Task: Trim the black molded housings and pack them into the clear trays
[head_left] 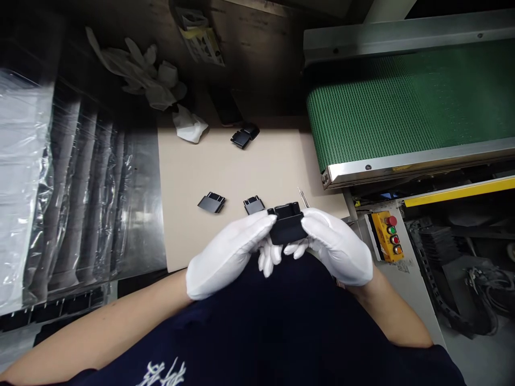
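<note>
Both my hands wear white gloves and hold one black plastic part (287, 227) between them, close to my chest. My left hand (231, 249) pinches its left end, thumb on the near face and fingers curled beneath. On the other end, my right hand (338, 244) has the same kind of grip. Just beyond the held part, a similar black piece (254, 205) lies on the beige board (183, 236). Another black piece (212, 202) rests farther left. A thin metal tool like tweezers (303, 197) lies beside my right hand, its near end hidden.
More black pieces (244, 136) lie at the board's far side, near crumpled white gloves (155, 75) and a dark flat object (225, 104). A green conveyor belt (370, 107) stands at right, above a yellow button box (388, 236). Plastic-wrapped stacked trays (68, 187) fill the left.
</note>
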Motion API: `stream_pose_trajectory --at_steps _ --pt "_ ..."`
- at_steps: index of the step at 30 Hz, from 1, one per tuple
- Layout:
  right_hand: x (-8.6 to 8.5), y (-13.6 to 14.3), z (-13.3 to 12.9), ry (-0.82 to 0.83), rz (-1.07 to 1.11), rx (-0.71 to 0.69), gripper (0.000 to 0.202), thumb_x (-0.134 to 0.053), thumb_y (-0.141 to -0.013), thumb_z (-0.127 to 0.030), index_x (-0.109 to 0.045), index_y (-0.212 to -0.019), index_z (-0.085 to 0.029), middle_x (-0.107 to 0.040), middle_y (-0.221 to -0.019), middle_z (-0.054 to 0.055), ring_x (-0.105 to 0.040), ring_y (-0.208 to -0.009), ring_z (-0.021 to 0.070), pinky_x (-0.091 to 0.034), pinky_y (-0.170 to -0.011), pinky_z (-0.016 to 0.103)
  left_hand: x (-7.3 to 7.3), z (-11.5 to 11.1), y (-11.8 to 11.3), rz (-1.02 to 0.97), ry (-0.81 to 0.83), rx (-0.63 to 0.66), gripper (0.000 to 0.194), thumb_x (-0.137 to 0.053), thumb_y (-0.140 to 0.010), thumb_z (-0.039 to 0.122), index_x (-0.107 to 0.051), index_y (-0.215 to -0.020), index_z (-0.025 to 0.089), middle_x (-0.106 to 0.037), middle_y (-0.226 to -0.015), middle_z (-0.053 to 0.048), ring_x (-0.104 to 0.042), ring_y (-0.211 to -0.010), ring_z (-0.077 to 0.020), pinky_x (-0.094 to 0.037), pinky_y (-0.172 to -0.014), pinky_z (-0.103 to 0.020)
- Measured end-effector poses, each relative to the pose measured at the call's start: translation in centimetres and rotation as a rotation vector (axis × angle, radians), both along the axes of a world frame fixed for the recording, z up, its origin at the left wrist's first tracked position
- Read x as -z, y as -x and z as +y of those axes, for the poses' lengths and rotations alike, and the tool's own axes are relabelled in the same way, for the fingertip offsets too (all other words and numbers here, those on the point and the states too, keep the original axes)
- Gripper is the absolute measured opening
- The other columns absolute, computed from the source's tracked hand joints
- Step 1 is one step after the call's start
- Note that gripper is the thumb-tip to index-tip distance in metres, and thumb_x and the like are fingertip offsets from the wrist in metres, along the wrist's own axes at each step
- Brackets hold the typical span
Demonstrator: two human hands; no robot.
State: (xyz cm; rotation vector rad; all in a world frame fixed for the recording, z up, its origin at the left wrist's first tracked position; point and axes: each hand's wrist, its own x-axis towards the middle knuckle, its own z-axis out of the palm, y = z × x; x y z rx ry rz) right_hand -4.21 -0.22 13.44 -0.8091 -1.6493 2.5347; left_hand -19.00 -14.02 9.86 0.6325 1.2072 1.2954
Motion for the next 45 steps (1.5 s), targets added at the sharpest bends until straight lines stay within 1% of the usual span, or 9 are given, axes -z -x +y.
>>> stream_pose_trajectory --at_steps 8,13,18,23,29,34,37,40,45 --pt "0.4 -0.1 0.1 -0.047 0.014 -0.027 0.035 -0.054 -0.101 -0.048 -0.067 -0.093 -0.016 -0.071 -0.08 0.004 -0.071 -0.077 0.0165 -0.056 -0.072 0.029 -0.8 0.3 0.2 0.013 0.031 0.04 0.048 -0.045 -0.098 0.064 -0.059 -0.081 0.021 -0.069 -0.063 -0.002 -0.063 -0.052 -0.0162 -0.054 -0.054 -0.031" --pt "1.5 0.5 0.5 -0.222 -0.138 -0.02 0.02 -0.059 -0.097 -0.037 -0.068 -0.095 -0.019 -0.072 -0.088 0.004 -0.072 -0.085 0.0184 -0.058 -0.074 0.031 -0.4 1.5 0.2 0.067 0.085 0.006 0.037 -0.069 -0.086 0.054 -0.062 -0.102 0.02 -0.07 -0.083 -0.001 -0.066 -0.068 -0.0181 -0.057 -0.061 -0.032" --pt "5.7 0.8 1.6 -0.524 -0.4 0.062 0.034 -0.059 -0.095 -0.034 -0.063 -0.125 -0.017 -0.071 -0.118 0.01 -0.071 -0.098 0.0213 -0.054 -0.096 0.042 5.4 5.7 3.6 0.589 0.166 -0.055 0.039 -0.067 -0.083 0.054 -0.065 -0.105 0.021 -0.074 -0.099 -0.005 -0.07 -0.094 -0.0264 -0.056 -0.086 -0.04" --pt "7.5 -0.2 2.2 -0.593 -0.473 -0.068 0.036 -0.057 -0.093 -0.036 -0.067 -0.124 -0.019 -0.071 -0.122 0.01 -0.068 -0.107 0.0227 -0.051 -0.102 0.041 11.6 12.1 8.3 0.889 0.245 -0.112 0.027 -0.072 -0.085 0.038 -0.069 -0.102 0.017 -0.069 -0.111 -0.01 -0.063 -0.111 -0.0288 -0.049 -0.1 -0.048" --pt "8.1 -1.4 2.4 -0.584 -0.513 -0.132 0.036 -0.057 -0.092 -0.035 -0.07 -0.12 -0.016 -0.074 -0.116 0.01 -0.069 -0.105 0.024 -0.052 -0.1 0.04 15.1 16.5 10.7 1.143 0.252 -0.068 0.033 -0.068 -0.092 0.043 -0.067 -0.11 0.016 -0.066 -0.12 -0.009 -0.061 -0.114 -0.0264 -0.048 -0.101 -0.051" --pt "9.1 -2.0 2.9 -0.51 -0.511 -0.097 0.036 -0.055 -0.093 -0.035 -0.07 -0.12 -0.017 -0.075 -0.113 0.009 -0.07 -0.102 0.0238 -0.053 -0.098 0.041 14.9 15.7 13.0 1.294 0.273 -0.096 0.047 -0.072 -0.083 0.053 -0.07 -0.113 0.018 -0.066 -0.118 -0.013 -0.056 -0.119 -0.0314 -0.044 -0.104 -0.046" --pt "9.5 -1.9 3.3 -0.486 -0.515 -0.095 0.036 -0.056 -0.093 -0.036 -0.07 -0.12 -0.017 -0.075 -0.115 0.01 -0.07 -0.103 0.0243 -0.052 -0.099 0.041 13.9 15.1 15.5 1.368 0.351 -0.202 0.056 -0.061 -0.089 0.057 -0.064 -0.127 0.016 -0.061 -0.128 -0.019 -0.05 -0.126 -0.0376 -0.039 -0.108 -0.049" --pt "9.5 -1.2 3.6 -0.503 -0.513 -0.123 0.036 -0.056 -0.093 -0.036 -0.071 -0.119 -0.016 -0.074 -0.116 0.01 -0.07 -0.106 0.025 -0.051 -0.1 0.041 13.6 15.5 18.1 1.411 0.484 -0.291 0.06 -0.058 -0.09 0.05 -0.055 -0.138 0.013 -0.054 -0.134 -0.025 -0.046 -0.127 -0.0449 -0.039 -0.104 -0.057" --pt "8.9 -0.4 4.2 -0.501 -0.516 -0.145 0.038 -0.055 -0.094 -0.037 -0.07 -0.123 -0.017 -0.071 -0.125 0.011 -0.066 -0.115 0.0256 -0.049 -0.105 0.041 13.9 16.9 19.9 1.398 0.559 -0.267 0.051 -0.06 -0.086 0.032 -0.059 -0.134 0.015 -0.06 -0.119 -0.023 -0.057 -0.113 -0.0416 -0.049 -0.092 -0.05"
